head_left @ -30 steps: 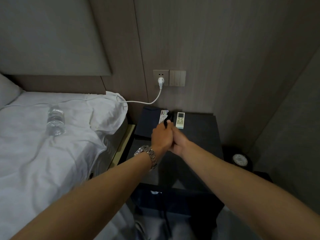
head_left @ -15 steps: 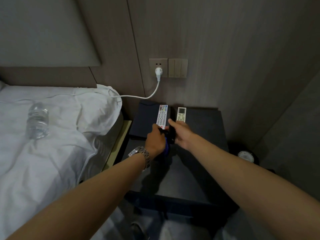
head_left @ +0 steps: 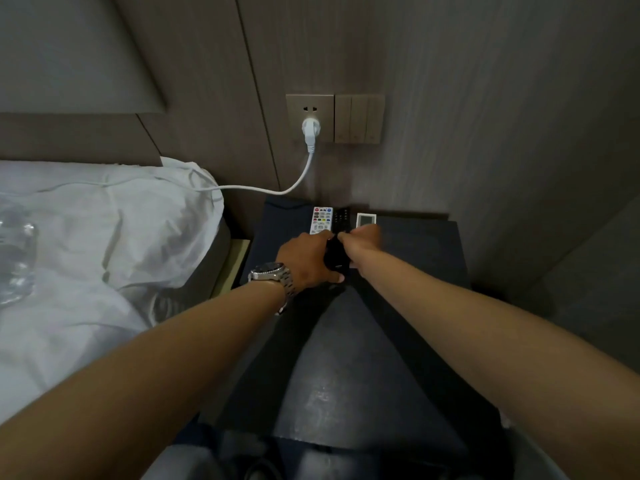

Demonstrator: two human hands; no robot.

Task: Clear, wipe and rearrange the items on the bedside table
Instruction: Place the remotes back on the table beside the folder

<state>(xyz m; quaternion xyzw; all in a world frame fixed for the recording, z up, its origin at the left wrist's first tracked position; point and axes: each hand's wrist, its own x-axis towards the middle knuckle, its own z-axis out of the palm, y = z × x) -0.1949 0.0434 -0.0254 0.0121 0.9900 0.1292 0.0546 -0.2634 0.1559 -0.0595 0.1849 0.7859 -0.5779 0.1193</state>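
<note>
A black bedside table (head_left: 363, 358) stands between the bed and the wall. At its back edge lie a white remote with coloured buttons (head_left: 321, 220), a black remote (head_left: 341, 216) and a small white remote with a screen (head_left: 366, 220), side by side. The white coloured-button remote rests on a dark flat pad (head_left: 284, 220). My left hand (head_left: 304, 261), with a metal watch on the wrist, grips the near end of the black remote, thumb under its lower edge. My right hand (head_left: 365, 237) pinches the same remote from the right and covers the lower part of the small white remote.
A bed with rumpled white sheets (head_left: 104, 237) adjoins the table on the left, with a clear water bottle (head_left: 14, 251) lying on it. A white plug (head_left: 310, 128) sits in the wall socket, its cable running onto the bed. A switch panel (head_left: 358, 119) is beside it.
Both hands moved forward to the table's back edge. The black remote, held up between them a second ago, now lies down between the two white remotes.
</note>
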